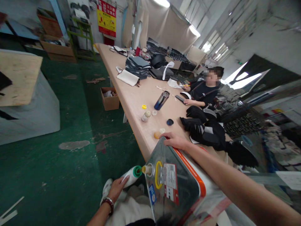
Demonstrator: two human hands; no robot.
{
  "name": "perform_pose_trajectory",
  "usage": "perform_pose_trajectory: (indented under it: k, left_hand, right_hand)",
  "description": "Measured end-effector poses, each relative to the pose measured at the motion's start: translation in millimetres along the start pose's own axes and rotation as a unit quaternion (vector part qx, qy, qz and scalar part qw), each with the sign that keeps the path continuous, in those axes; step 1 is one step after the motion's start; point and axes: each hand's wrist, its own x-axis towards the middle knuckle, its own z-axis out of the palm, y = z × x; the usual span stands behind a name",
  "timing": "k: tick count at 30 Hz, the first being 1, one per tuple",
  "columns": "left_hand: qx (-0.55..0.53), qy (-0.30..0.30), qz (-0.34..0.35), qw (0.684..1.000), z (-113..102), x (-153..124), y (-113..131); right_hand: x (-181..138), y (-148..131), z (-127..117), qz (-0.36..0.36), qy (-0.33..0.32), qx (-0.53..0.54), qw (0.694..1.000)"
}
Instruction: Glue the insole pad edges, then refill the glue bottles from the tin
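Note:
My left hand [117, 189] is closed round a white plastic bottle [131, 177] with a green mouth, held tilted beside the table edge. A large square metal can [181, 175] lies tipped over towards it, with a yellow handle [159, 175] and printed labels on its top. The can's short translucent spout [148, 169] meets the bottle's mouth, where amber liquid shows. My right hand [175, 140] grips the can's upper edge, its fingers bent over the corner. Just past those fingers, a small orange-yellow cap [157, 135] lies on the table.
On the long tan table [131, 103] stand a blue thermos [161, 100] and a small jar [146, 116]. A dark lid [169, 122] and black padded pieces [207, 128] lie nearby. Across the table sits a co-worker [204, 92]. A cardboard box [110, 99] is on the floor.

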Motion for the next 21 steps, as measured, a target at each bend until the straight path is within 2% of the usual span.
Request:
perform_pose_trajectory:
  k: [11, 21]
  left_hand:
    - [0.030, -0.028, -0.004, 0.999, 1.3, 10.9, -14.9]
    - [0.046, -0.016, -0.006, 0.999, 1.6, 11.2, -9.7]
  right_hand:
    - [-5.9, 6.8, -3.1, -0.008, 0.014, 0.012, 1.000]
    - [-13.5, 8.2, -7.3, -0.006, 0.032, 0.001, 0.999]
